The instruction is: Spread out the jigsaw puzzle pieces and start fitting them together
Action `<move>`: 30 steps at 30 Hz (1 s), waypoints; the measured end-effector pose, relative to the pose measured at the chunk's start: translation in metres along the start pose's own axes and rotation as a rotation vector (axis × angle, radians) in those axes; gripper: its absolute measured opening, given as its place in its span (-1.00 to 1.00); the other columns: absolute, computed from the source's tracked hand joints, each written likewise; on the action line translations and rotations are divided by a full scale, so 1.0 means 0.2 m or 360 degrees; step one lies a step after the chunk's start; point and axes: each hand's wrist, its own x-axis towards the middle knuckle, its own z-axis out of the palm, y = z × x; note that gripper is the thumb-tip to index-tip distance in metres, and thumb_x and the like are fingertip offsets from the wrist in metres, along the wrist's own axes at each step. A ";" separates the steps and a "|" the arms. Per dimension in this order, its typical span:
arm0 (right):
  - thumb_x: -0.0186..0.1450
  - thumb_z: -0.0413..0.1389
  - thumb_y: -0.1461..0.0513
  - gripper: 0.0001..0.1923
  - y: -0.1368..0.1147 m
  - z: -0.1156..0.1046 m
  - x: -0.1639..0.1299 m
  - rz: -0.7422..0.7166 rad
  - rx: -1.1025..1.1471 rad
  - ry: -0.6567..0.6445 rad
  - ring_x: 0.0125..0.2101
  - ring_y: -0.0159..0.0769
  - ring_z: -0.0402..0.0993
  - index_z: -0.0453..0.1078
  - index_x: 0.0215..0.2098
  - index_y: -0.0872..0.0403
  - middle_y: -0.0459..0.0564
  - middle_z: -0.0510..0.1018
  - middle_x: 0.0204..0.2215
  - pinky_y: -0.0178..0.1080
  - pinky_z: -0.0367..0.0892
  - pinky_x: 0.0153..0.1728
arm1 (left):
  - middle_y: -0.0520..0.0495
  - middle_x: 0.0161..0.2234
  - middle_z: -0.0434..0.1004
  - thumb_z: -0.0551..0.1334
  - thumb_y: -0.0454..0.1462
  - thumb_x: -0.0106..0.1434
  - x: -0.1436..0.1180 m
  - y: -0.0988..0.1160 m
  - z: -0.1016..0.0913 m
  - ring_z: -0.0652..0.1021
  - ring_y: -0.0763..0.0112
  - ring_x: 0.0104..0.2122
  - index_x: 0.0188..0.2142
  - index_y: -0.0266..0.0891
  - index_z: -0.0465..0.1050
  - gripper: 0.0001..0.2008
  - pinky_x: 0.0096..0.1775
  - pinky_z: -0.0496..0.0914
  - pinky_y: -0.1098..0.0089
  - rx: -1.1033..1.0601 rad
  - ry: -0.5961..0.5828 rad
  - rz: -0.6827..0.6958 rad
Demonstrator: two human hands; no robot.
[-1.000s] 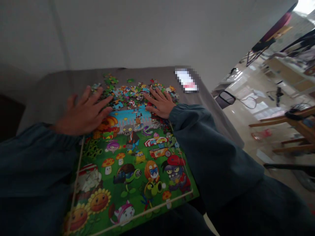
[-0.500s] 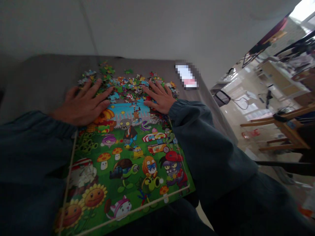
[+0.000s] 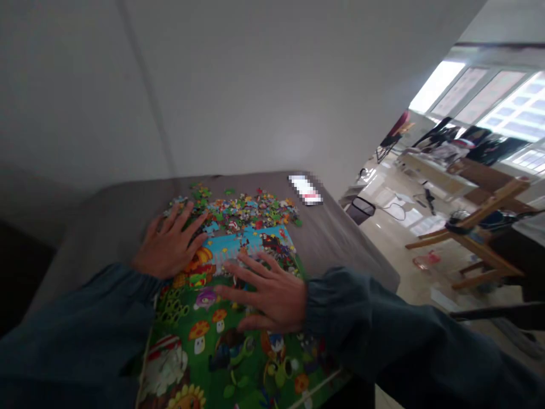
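Both hands lie flat with fingers spread, gripping nothing: the left hand rests palm down across the upper left corner of the colourful cartoon jigsaw puzzle board, its fingertips reaching into the scattered heap of loose multicoloured puzzle pieces, while the right hand presses open on the middle of the board, fingers pointing left. Board and heap sit on a grey cloth-covered table against a plain white wall. A small white object, blurred, lies near the table's far right corner. Wooden furniture stands well apart, on the right.
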 end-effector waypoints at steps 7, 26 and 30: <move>0.48 -0.10 -0.17 -0.27 0.40 -0.13 0.35 0.0118 -0.0056 0.0147 0.48 -0.03 -0.15 -0.08 0.51 -0.17 0.02 -0.06 0.50 0.21 0.03 0.37 | -0.01 0.50 -0.14 -0.08 0.03 0.46 0.02 -0.03 0.02 -0.01 0.02 0.47 0.46 0.06 0.05 -0.38 0.35 0.05 -0.09 -0.0041 -0.0123 -0.0165; 0.50 -0.06 0.17 -0.46 0.95 0.03 0.47 0.0700 -0.0092 0.0481 0.41 -0.20 0.11 0.19 0.42 -0.01 0.05 0.26 0.40 -0.03 0.11 0.36 | -0.22 0.49 -0.04 0.01 0.37 0.21 0.45 -0.18 -0.25 -0.02 -0.12 0.46 0.43 -0.04 0.13 -0.05 0.32 0.00 -0.24 -0.0190 -0.0391 -0.0100; 0.51 -0.08 0.20 -0.47 0.96 0.03 0.48 0.0686 -0.0096 0.0624 0.41 -0.19 0.11 0.20 0.41 0.05 0.08 0.29 0.38 -0.05 0.12 0.35 | -0.25 0.51 -0.18 -0.06 0.35 0.26 0.47 -0.18 -0.13 -0.06 -0.15 0.47 0.48 -0.11 0.00 -0.04 0.31 0.01 -0.28 -0.0217 -0.0457 -0.0182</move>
